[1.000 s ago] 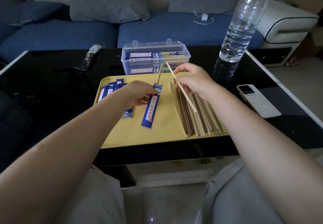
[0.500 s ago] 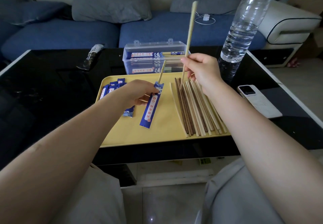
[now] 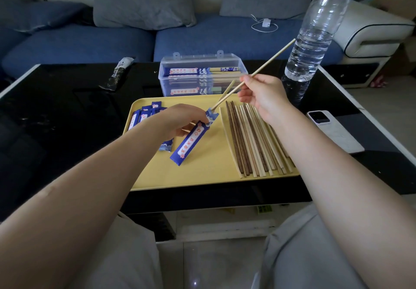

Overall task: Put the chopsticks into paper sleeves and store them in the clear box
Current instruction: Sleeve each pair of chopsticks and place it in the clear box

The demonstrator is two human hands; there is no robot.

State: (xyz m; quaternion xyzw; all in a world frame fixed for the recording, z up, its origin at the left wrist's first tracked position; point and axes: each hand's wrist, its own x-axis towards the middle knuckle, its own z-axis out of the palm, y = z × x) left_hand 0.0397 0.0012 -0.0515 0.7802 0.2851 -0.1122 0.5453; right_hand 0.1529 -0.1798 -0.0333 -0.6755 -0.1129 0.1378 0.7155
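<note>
On the flat yellow rectangular tray (image 3: 202, 176), the left hand (image 3: 180, 121) pinches the upper end of a blue printed paper sleeve (image 3: 194, 139) that already has one chopstick in it. At two o'clock from it, the right hand (image 3: 264, 96) grips a pale wooden chopstick (image 3: 267, 62), its tip at the sleeve's mouth. Loose light and dark wooden chopsticks (image 3: 254, 140) lie under that wrist. At twelve o'clock, beyond the tray, stands the clear plastic lidded box (image 3: 202, 78) holding sleeved pairs.
</note>
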